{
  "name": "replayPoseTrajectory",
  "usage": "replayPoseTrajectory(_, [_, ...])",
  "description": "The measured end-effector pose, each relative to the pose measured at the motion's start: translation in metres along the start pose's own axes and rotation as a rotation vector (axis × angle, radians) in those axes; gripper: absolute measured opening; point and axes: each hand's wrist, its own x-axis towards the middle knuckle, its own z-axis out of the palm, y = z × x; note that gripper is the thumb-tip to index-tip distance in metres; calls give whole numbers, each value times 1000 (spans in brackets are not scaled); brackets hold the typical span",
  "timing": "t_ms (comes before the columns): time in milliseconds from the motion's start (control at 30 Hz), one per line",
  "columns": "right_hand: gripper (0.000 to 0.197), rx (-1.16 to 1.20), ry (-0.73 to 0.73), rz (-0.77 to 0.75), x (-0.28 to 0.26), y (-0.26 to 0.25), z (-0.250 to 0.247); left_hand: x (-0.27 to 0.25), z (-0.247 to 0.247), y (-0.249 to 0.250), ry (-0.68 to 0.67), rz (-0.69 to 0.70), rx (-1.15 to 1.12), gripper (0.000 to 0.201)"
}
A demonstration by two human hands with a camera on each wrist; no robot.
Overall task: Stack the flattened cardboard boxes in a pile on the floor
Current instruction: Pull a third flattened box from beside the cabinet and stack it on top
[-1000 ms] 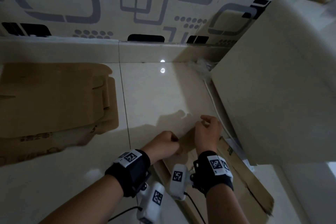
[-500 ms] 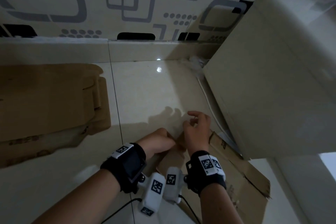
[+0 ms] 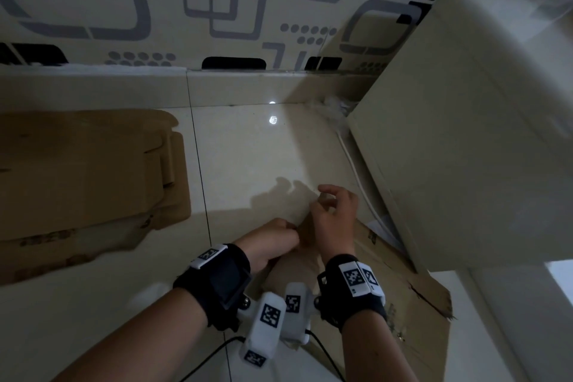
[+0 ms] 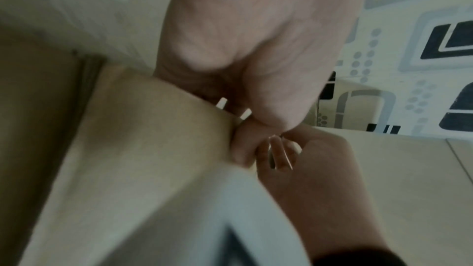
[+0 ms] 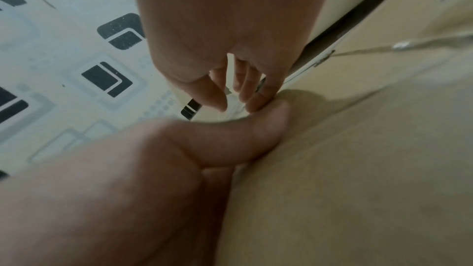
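Shining pale, the tiled floor (image 3: 260, 164) meets a wall (image 3: 217, 9) of grey and black squares. Both the left hand (image 3: 269, 242) and right hand (image 3: 336, 217) pinch the near cardboard box (image 3: 400, 298); the pile (image 3: 86, 170) lies left, its print unreadable.

Glossy cream floor tiles (image 3: 254, 164) reflect a small ceiling light (image 3: 273, 120). Patterned wallpaper (image 3: 217, 3) with grey and black squares rises above a pale skirting (image 3: 124, 88); a cream cabinet (image 3: 465, 149) stands at the right.

A pile of flattened boxes (image 3: 83, 183) lies by the floor's (image 3: 263, 158) left edge; another flattened box (image 3: 400, 295) lies right, against the cabinet (image 3: 465, 139).
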Motion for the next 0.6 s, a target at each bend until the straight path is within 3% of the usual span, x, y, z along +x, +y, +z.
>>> replayPoseTrajectory(233, [34, -185, 73, 141, 2, 4, 2, -14, -70, 7, 30, 2, -193, 20])
replayPoseTrajectory(433, [40, -376, 155, 252, 4, -1, 0, -39, -126, 20, 153, 71, -334, 30])
replayPoseTrajectory(533, [52, -369, 181, 340, 6, -1, 0, -58, -148, 30, 239, 143, -393, 31])
replayPoseTrajectory(600, [62, -233, 141, 406, 5, 0, 0, -71, -165, 33, 281, 194, -436, 36])
